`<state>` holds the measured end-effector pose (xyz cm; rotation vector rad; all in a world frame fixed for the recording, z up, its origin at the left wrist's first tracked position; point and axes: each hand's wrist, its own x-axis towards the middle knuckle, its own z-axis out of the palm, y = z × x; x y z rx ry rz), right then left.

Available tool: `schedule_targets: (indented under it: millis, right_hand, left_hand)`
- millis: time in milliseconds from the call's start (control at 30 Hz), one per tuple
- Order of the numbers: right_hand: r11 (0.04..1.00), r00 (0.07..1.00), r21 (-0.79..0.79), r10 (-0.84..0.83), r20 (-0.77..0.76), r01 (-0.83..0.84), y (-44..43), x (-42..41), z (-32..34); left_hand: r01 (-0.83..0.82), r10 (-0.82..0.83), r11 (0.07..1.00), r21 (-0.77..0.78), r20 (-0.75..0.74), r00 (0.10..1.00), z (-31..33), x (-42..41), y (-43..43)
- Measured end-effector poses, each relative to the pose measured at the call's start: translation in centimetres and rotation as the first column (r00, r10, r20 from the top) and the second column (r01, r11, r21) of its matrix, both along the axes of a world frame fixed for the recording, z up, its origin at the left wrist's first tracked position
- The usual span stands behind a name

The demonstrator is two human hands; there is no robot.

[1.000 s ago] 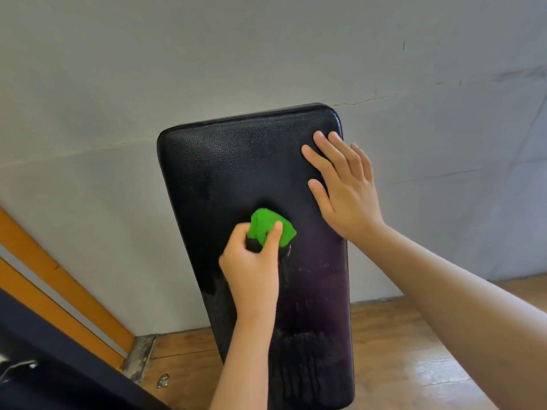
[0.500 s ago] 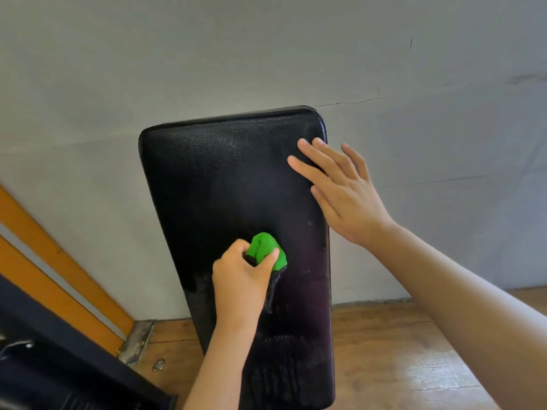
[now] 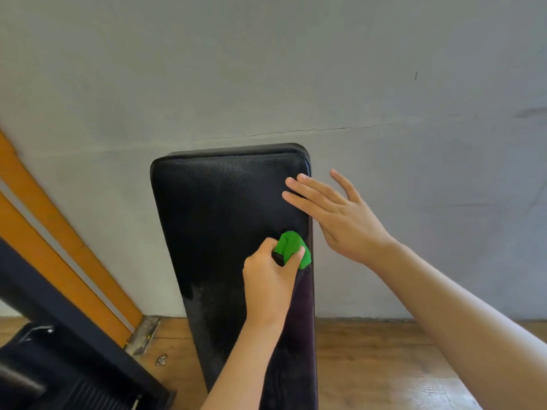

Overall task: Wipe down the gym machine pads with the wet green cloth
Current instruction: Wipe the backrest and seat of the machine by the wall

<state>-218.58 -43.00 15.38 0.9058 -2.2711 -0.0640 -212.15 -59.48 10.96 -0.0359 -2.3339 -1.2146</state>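
Two hands at one black pad [image 3: 225, 220], with the green cloth [image 3: 291, 248] bunched in my left.

My left hand [image 3: 269, 279] is curled tight round the cloth, thumb over it, and holds the wad against the pad near its right edge, about halfway down the part I can see. My right hand [image 3: 340, 220] is flat and relaxed, fingers straight and slightly spread, its fingertips over the pad's upper right corner just above the cloth; I cannot tell whether they press on the surface. The pad stands tilted in front of a grey wall [image 3: 296, 69], and pale streaks show on its lower left part. A wooden floor [image 3: 370, 365] lies below, and an orange beam [image 3: 59, 241] slants down at the left.
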Motion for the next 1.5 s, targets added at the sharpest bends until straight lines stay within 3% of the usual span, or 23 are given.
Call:
schedule_targets:
  millis: [100, 167, 233, 333, 400, 467, 567, 767, 967, 1067, 1167, 1300, 1400, 1500]
  right_hand:
    - [0.999, 0.999, -0.039, -0.01, 0.032, 0.012, -0.4, 0.9, 0.2]
    - [0.987, 0.998, -0.16, -0.013, 0.06, 0.022, -1.0, 2.1, -0.7]
    - [0.931, 0.996, -0.362, -0.018, 0.086, 0.048, -2.0, 4.1, -2.4]
    - [0.759, 0.984, -0.636, -0.033, 0.174, 0.138, -4.7, 8.2, -6.1]
    - [0.673, 0.96, -0.721, 0.053, 0.274, 0.169, -6.8, 10.8, -8.0]
    - [0.647, 0.936, -0.74, 0.114, 0.332, 0.184, -8.6, 12.5, -9.0]
    - [0.575, 0.928, -0.786, 0.115, 0.354, 0.228, -10.4, 13.6, -9.5]
    - [0.323, 0.893, -0.864, 0.102, 0.438, 0.387, -12.0, 13.3, -8.4]
    - [0.248, 0.836, -0.868, 0.254, 0.487, 0.43, -12.8, 12.6, -7.6]
    - [0.212, 0.837, -0.884, 0.29, 0.465, 0.417, -12.6, 12.2, -8.1]
    - [0.083, 0.847, -0.891, 0.284, 0.45, 0.446, -11.4, 11.0, -8.1]
    - [-0.081, 0.893, -0.903, 0.214, 0.397, 0.421, -8.6, 8.6, -5.9]
    - [-0.104, 0.916, -0.914, 0.129, 0.379, 0.392, -7.3, 6.2, -2.7]
    - [-0.087, 0.928, -0.925, 0.085, 0.362, 0.369, -7.3, 4.1, 0.2]
  left_hand:
    - [-0.056, 0.063, 0.996, -0.068, 0.103, 0.993, -1.7, 0.9, -0.3]
    - [-0.022, 0.027, 0.999, -0.039, 0.125, 0.992, -2.4, 1.4, -0.9]
    - [0.029, -0.038, 0.997, 0.073, 0.126, 0.991, -2.9, 2.1, -1.3]
    - [0.049, -0.096, 0.955, 0.292, 0.149, 0.984, -3.4, 3.9, -2.0]
    - [0.076, -0.161, 0.894, 0.441, 0.16, 0.974, -3.4, 4.9, -2.7]
    - [0.119, -0.207, 0.845, 0.521, 0.114, 0.972, -3.1, 5.5, -3.4]
    - [0.191, -0.245, 0.834, 0.518, 0.037, 0.969, -2.5, 6.1, -4.6]
    - [0.36, -0.392, 0.826, 0.434, -0.015, 0.92, -2.3, 7.5, -5.7]
    - [0.441, -0.454, 0.831, 0.338, -0.043, 0.89, -2.6, 7.0, -7.6]
    - [0.394, -0.384, 0.893, 0.216, -0.089, 0.919, -2.7, 6.2, -9.3]
    - [0.172, -0.152, 0.98, 0.097, -0.185, 0.971, -3.1, 4.1, -12.7]
    - [-0.101, 0.107, 0.994, 0.039, -0.233, 0.966, -2.4, 1.2, -17.1]
    - [-0.172, 0.187, 0.982, 0.077, -0.279, 0.942, -1.6, -1.4, -18.9]
    - [-0.146, 0.169, 0.98, 0.133, -0.176, 0.97, -1.5, -4.3, -18.8]
